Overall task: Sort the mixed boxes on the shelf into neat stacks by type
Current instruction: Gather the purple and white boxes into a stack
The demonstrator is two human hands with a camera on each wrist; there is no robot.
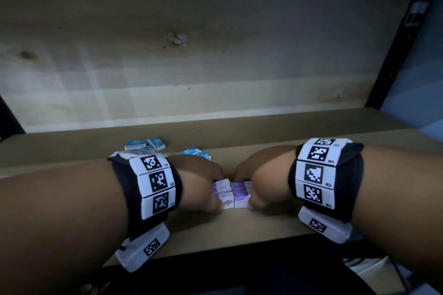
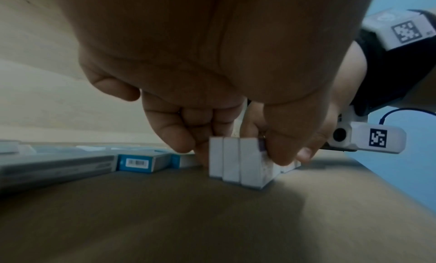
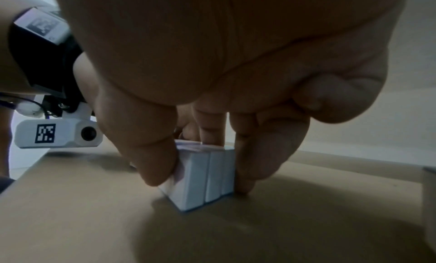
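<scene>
Both hands are down on the shelf (image 1: 275, 223), squeezing a block of small purple boxes (image 1: 232, 195) that stand on edge, side by side in two rows. The left hand (image 1: 199, 182) has its grip closed around the block's left half, thumb on the near face, fingers (image 2: 174, 136) behind. The right hand (image 1: 261, 182) clamps the right half the same way, thumb in front, fingertips (image 3: 245, 173) touching the shelf. Behind the purple boxes, to the left, blue boxes (image 1: 146, 144) lie loosely scattered.
</scene>
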